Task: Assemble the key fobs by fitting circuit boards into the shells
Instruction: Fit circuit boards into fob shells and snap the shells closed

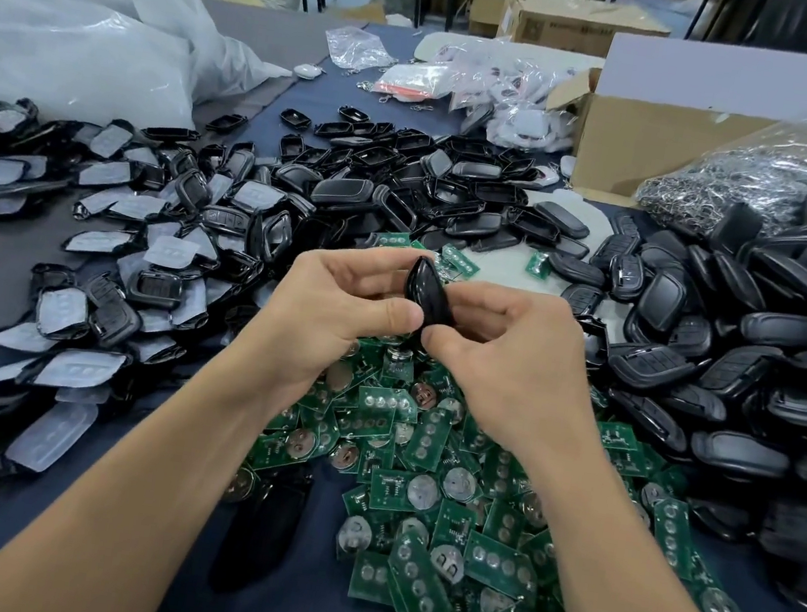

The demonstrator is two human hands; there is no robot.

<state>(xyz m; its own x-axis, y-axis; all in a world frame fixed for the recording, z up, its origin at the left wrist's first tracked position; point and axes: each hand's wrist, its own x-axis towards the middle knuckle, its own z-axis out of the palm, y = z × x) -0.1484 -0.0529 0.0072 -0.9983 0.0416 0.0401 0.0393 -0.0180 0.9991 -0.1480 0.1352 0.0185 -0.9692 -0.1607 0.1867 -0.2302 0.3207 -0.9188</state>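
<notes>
Both my hands hold one black key fob shell (428, 292) on edge above the table's middle. My left hand (334, 304) grips its left side with the thumb pressed against it. My right hand (504, 351) pinches its right side between thumb and curled fingers. What is inside the shell is hidden. Beneath my hands lies a heap of green circuit boards (445, 509) with round coin cells. To the left, shells with grey rubber pads (93, 324) are spread out. Closed black fobs (725, 361) pile up on the right.
Empty black shell frames (409, 177) cover the table behind my hands. At the back right stands an open cardboard box (638, 131), with a bag of metal key rings (750, 183) beside it. Large clear plastic bags (80, 42) lie at the back left. A dark blue cloth (297, 602) covers the table.
</notes>
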